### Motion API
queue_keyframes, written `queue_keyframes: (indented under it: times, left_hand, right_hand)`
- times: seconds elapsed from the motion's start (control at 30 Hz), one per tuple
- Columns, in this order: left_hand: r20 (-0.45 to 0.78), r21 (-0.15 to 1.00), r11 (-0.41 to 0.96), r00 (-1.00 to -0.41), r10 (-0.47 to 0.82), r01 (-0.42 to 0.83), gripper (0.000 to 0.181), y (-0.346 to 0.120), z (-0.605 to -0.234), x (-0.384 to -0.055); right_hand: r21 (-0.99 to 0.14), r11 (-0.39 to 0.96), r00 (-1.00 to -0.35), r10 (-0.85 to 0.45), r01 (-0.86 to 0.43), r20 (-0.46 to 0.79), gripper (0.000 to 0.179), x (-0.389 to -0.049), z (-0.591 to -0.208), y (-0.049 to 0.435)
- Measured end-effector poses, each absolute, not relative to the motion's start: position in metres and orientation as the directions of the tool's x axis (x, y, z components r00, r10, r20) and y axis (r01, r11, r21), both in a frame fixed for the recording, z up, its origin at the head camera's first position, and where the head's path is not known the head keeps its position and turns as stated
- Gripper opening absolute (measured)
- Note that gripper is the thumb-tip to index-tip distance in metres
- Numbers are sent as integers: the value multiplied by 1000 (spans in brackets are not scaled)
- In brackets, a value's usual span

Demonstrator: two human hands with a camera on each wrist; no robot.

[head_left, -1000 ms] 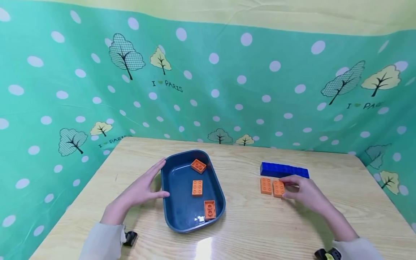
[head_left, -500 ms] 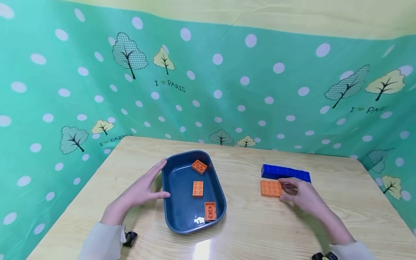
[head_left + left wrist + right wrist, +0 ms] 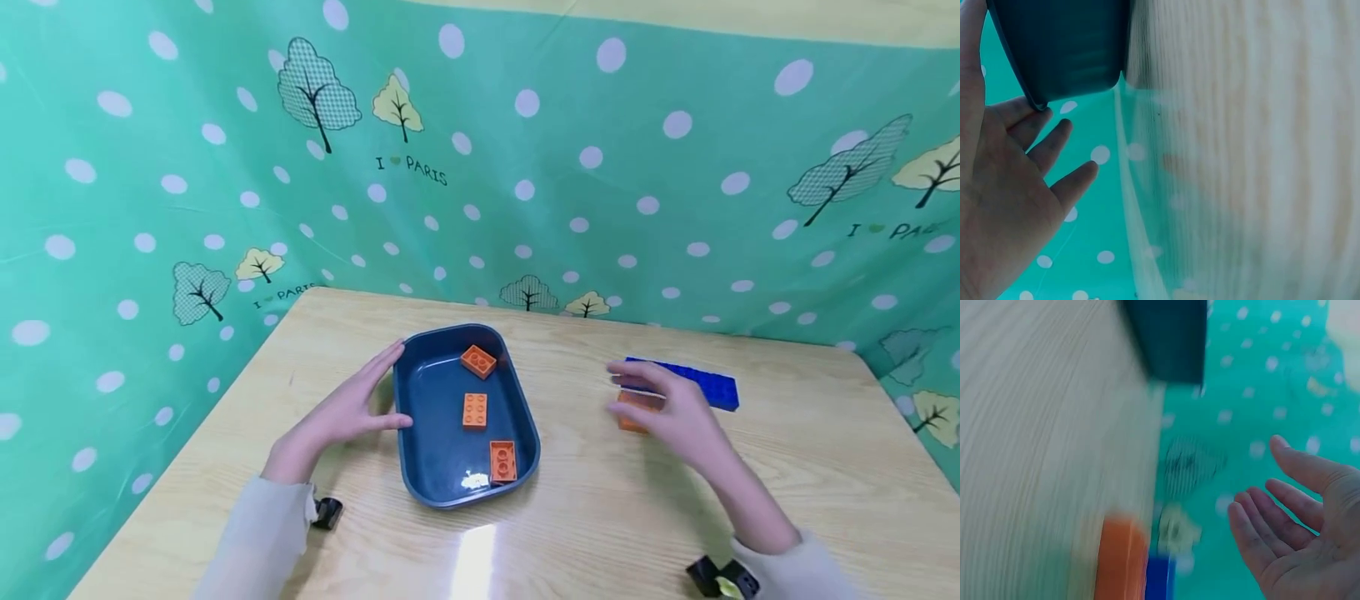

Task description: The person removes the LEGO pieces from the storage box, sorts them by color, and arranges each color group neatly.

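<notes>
My left hand (image 3: 341, 419) touches the left rim of a dark blue tray (image 3: 431, 433), thumb and fingertips spread along it; in the left wrist view its fingers (image 3: 1054, 150) look fairly straight. Inside the tray lie an orange toy brick (image 3: 478, 361) at the back, another orange toy brick (image 3: 475, 411) mid-tray and an upturned one (image 3: 503, 461) near the front. My right hand (image 3: 678, 412) hovers, holding nothing, above the orange toy bricks (image 3: 632, 425) on the table, partly hiding them. Behind these stands a row of blue toy bricks (image 3: 716, 388).
The wooden table (image 3: 585, 517) meets a green dotted curtain (image 3: 480, 167) along its back edge. The tray stands left of the loose bricks, with bare wood between them. Blur softens the right wrist view.
The two orange bricks on the table came together side by side. My right hand has since let go and risen to the left over them. My left hand stays at the tray.
</notes>
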State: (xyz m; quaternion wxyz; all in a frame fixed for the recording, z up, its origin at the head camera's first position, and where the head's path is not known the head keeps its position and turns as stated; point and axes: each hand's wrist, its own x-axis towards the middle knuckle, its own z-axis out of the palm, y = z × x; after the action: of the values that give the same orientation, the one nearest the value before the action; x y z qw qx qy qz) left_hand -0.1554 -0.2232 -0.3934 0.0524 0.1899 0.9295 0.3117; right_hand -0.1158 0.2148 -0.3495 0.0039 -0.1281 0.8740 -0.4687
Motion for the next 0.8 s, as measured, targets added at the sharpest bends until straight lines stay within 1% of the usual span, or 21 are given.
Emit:
queue_keyframes:
  times: [0.1, 0.2, 0.27, 0.33, 0.4, 0.5, 0.57, 0.67, 0.73, 0.8]
  left_hand:
    - [28, 596, 729, -917, 398, 335, 108, -224, -391, -156]
    - [32, 586, 733, -914, 405, 345, 108, -225, -389, -157]
    - [34, 583, 736, -915, 402, 345, 107, -225, -388, -158]
    - [44, 579, 738, -917, 397, 347, 107, -225, -387, -159]
    - [52, 583, 735, -919, 392, 346, 107, -224, -387, -158]
    - [41, 588, 729, -913, 406, 350, 107, -220, -392, -154]
    - [23, 595, 727, -911, 412, 344, 106, -217, -395, -151]
    - [9, 587, 738, -914, 407, 334, 106, -216, -395, -148]
    - [16, 580, 745, -919, 394, 329, 106, -218, -392, -149]
    - [21, 573, 752, -923, 385, 326, 106, -221, -387, -152]
  right_hand:
    - [-910, 354, -949, -295, -213, 108, 50, -118, -347, 179]
    - [-955, 210, -917, -381, -210, 117, 51, -119, -348, 141]
    - [-963, 162, -896, -425, -215, 128, 49, -121, -351, 115]
    - [-968, 143, -891, -437, -208, 127, 47, -124, -355, 91]
    - [-962, 180, -901, -419, -204, 113, 46, -128, -363, 72]
    - [-932, 332, -935, -354, -147, 21, 54, -131, -376, 52]
    - [-891, 442, -946, -320, -105, -47, 64, -130, -383, 44]
    - [-812, 580, -941, -308, -66, -143, 73, -129, -389, 36]
    - [-767, 637, -935, -314, -78, -166, 73, -131, -389, 31]
    - [-729, 677, -930, -325, -102, -171, 70, -134, -387, 26]
